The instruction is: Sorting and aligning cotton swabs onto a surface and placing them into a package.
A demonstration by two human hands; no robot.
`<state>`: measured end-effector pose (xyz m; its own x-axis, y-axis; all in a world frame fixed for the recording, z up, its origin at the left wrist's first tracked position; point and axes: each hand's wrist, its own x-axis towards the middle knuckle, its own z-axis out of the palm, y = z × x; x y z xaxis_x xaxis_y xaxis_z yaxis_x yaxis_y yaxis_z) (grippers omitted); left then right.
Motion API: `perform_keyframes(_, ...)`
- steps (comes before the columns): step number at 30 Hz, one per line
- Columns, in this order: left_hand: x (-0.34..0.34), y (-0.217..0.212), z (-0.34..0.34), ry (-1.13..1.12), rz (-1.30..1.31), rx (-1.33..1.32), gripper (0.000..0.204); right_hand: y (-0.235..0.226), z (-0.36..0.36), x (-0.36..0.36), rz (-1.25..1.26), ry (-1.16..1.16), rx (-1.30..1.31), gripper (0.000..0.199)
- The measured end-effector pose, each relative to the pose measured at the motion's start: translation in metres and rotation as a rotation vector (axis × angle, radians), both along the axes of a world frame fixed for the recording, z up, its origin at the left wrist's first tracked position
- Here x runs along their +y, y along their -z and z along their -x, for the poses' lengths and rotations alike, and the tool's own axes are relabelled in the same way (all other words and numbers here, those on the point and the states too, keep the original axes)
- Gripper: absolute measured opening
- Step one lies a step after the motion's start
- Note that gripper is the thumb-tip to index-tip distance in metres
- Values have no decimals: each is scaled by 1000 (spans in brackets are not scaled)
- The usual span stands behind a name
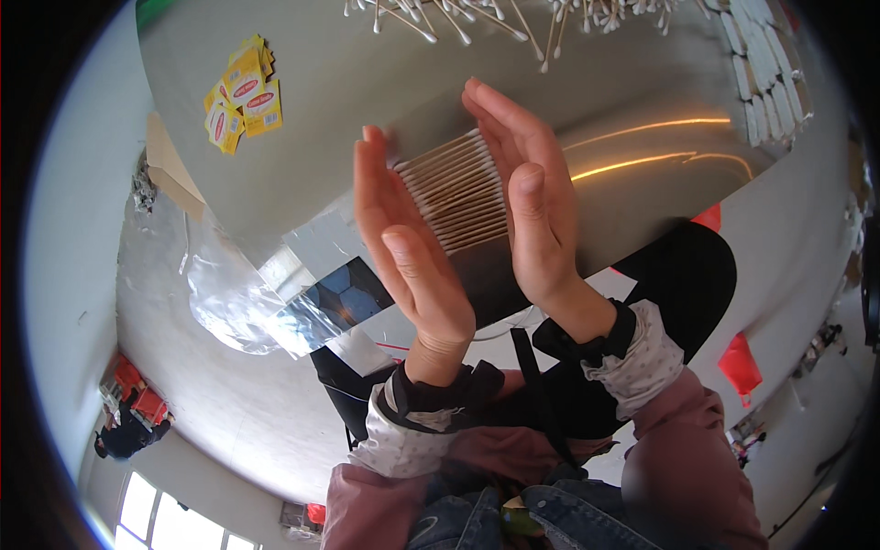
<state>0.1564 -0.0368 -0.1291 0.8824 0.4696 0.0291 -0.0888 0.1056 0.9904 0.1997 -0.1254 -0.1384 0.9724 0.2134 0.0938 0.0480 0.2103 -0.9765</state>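
Nearest to us, two pink sleeves point(692, 458) are leading up to the bare hands, and we are standing these upright with palms facing each other. Between them, close to the near edge of the worktop point(632, 101), a row of cotton swabs point(456, 197) is lying crosswise, its tips pointing toward both palms. The grip of the left hand point(422, 280) and of the right hand point(541, 206) is flat and uncurled, no fingers wrapping anything; whether both palms are really pressing the tips, we cannot tell. We are judging that uneven pressure could be the trouble here: if one palm is pushing harder, the row could be buckling or riding up into two layers, as some sticks are already lying not quite parallel. If the palms are parting too much, the outer sticks could be rolling away. Farther off, yellow packets point(244, 87) are lying at the left, white bundles point(765, 82) are lining the right side, and loose swabs point(632, 9) are spreading along the top, where a strayed stick could be mixing in.
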Motion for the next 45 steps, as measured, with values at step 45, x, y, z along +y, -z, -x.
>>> perform_keyframes(45, -10, 3, 7, -96, 47, -37, 72, 3, -3, -2, 55, -7, -54, 82)
